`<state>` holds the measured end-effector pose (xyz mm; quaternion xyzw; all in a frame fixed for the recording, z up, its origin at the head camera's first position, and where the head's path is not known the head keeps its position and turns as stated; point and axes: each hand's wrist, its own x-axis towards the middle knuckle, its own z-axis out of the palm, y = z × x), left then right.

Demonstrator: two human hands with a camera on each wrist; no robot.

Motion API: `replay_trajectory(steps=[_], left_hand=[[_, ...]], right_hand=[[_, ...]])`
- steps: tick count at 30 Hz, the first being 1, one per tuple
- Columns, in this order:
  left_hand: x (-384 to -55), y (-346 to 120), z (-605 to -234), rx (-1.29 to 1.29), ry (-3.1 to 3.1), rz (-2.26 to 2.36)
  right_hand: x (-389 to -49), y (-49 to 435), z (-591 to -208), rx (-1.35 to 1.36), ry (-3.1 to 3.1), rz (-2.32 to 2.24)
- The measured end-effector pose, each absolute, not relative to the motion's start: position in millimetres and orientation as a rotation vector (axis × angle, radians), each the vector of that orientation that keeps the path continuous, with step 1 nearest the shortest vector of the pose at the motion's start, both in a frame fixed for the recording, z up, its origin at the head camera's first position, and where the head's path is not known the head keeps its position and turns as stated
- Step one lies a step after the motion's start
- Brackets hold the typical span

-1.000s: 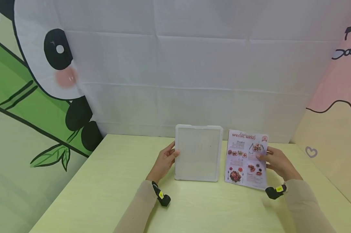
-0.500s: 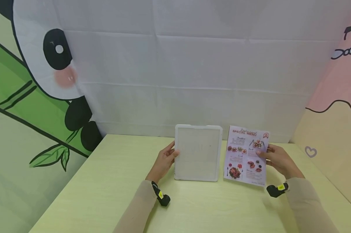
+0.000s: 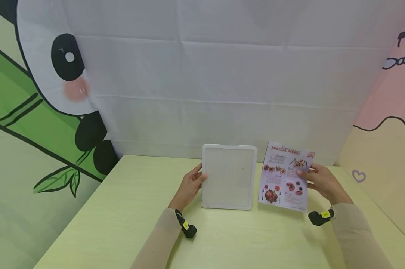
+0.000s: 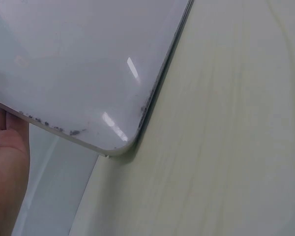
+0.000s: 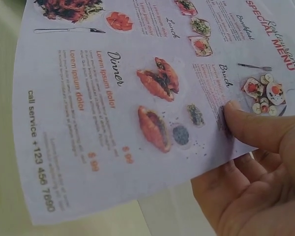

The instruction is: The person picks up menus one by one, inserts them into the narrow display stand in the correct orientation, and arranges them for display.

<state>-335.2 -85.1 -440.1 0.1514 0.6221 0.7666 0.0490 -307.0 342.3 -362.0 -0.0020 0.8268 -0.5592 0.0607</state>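
My left hand (image 3: 189, 185) grips the left edge of a white-rimmed display frame (image 3: 228, 177), thumb on its front and other fingers mostly behind. It stands nearly upright with its lower edge at the tabletop. In the left wrist view, the glossy panel (image 4: 88, 73) has dark scuffs along its edges near a rounded corner. On the right, my right hand (image 3: 327, 183) pinches the right edge of a printed paper menu (image 3: 280, 186), its thumb (image 5: 255, 128) over the print and fingers behind. The menu leans slightly to the right, its lower edge over the table.
Both items are over a pale yellow-green table (image 3: 121, 224). A white cloth backdrop (image 3: 222, 93) hangs behind it. A panda-printed panel (image 3: 48, 123) borders the left, and a pink and cream printed panel (image 3: 387, 149) the right.
My right hand has raised the menu a little, and its top has tilted right. The left hand and display frame have stayed in place.
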Motion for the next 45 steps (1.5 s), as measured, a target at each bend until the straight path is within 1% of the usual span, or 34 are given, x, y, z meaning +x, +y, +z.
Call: replay_trajectory(steps=[10, 25, 45], left_hand=[[-335.2, -83.8, -440.6, 0.481, 1.877, 2.35], [-333.3, -85.5, -436.2, 0.437, 1.869, 2.318], [-327.4, -91.3, -439.5, 0.491, 1.869, 2.324]], right_hand=[[-306.3, 338.6, -351.2, -0.037, 2.498, -1.7], [-301.8, 330.4, -334.4, -0.077, 2.419, -1.831], [-292.2, 308.7, -318.0, -0.117, 2.331, -1.937]])
